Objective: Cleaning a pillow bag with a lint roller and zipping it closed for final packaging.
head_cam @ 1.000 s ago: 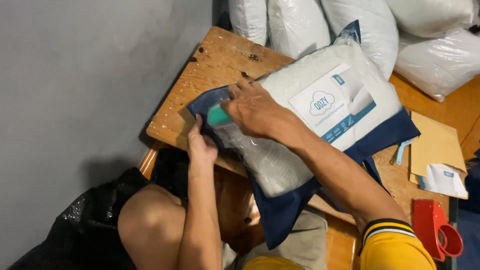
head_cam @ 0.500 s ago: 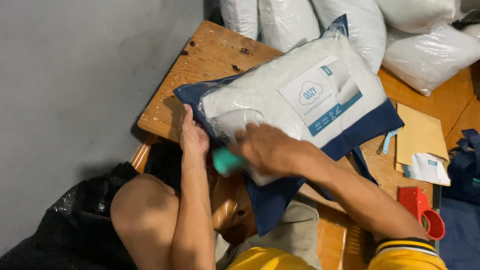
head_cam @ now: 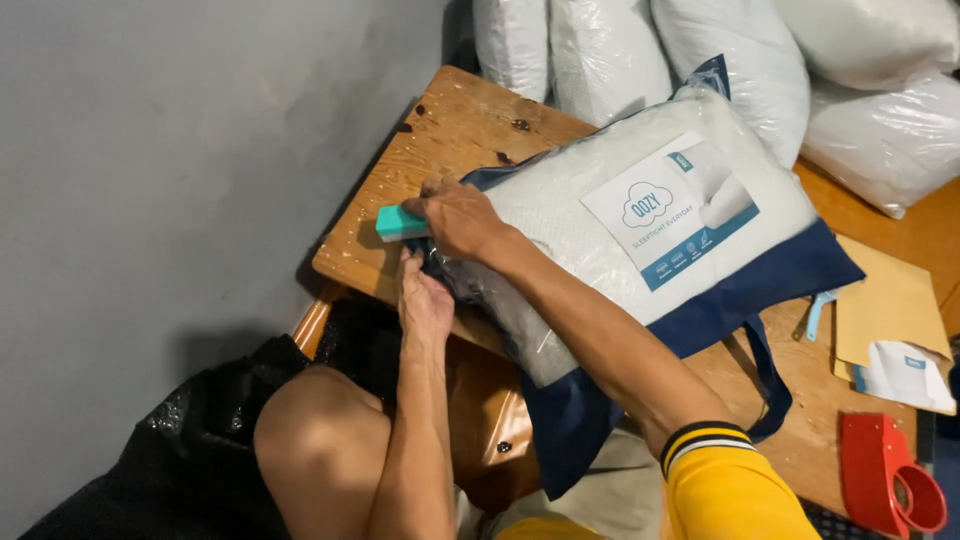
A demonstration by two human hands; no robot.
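I am looking down from the head camera at one wooden table (head_cam: 440,130) that runs from the upper middle of the frame to the lower right. My right hand (head_cam: 455,215), near the centre left, is closed around one small teal block (head_cam: 400,222), pressing it against the left end of one packed pillow (head_cam: 620,215). The pillow is white, wrapped in clear plastic, and lies in one dark blue bag (head_cam: 760,290) across the middle of the frame. One white and blue printed label (head_cam: 665,215) sits on top of the pillow.

My left hand (head_cam: 425,300) is just below the right one, fingers curled up against the edge of the bag at the table's near edge; I cannot tell exactly what it pinches. My bare knee (head_cam: 320,420) shows at the lower left, above black mesh fabric.

Along the top of the frame I count about five more plastic-wrapped pillows (head_cam: 610,50), stacked past the table's far edge. At the right side lie one tan envelope (head_cam: 890,305) and one small white paper packet (head_cam: 905,375) touching its lower corner. One red tape dispenser (head_cam: 890,485) stands in the lower right corner. A grey wall (head_cam: 170,150) fills the left of the frame.
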